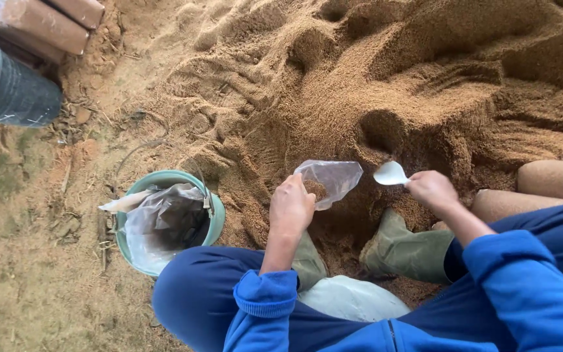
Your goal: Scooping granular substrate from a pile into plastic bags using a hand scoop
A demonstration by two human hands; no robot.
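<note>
Left hand [290, 207]: I pinch the clear bag [330, 179] open at its mouth, above the sawdust [386, 78].
Right hand [431, 189]: I grip the white scoop [391, 173], just beside the bag.
Risk: limp mouth may fold; sawdust probably spills past.
Risk: loose pinch, bag may drop.

Outdoor yard, perhaps a farm: sawdust heap [386, 85], bare earth [27, 261].

Head cam, straight down, close-up.
</note>
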